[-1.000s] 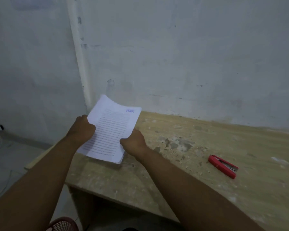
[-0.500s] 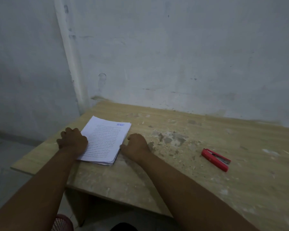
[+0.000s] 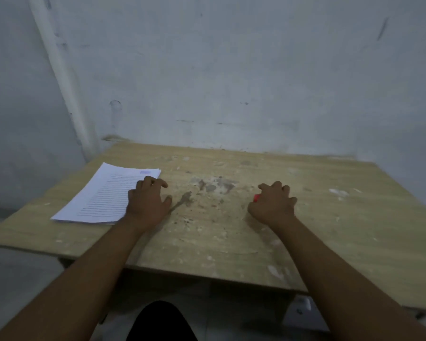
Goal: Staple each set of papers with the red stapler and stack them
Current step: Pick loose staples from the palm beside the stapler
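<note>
A stack of printed white papers (image 3: 103, 195) lies flat on the left part of the wooden table (image 3: 231, 232). My left hand (image 3: 146, 201) rests palm down over the stack's right edge, fingers spread, holding nothing. The red stapler (image 3: 256, 198) is almost wholly hidden under my right hand (image 3: 273, 204); only a small red end shows at the hand's left side. My right hand's fingers curl down over the stapler on the table top.
The table is scuffed and stained, with its far edge against a pale wall (image 3: 231, 82). A white pipe (image 3: 57, 70) runs down the wall at the left. The table's left and near edges drop to the floor.
The papers went from held in both hands to lying flat on the table. My right hand left the stack and moved right onto the stapler. My left hand shifted to the stack's right edge.
</note>
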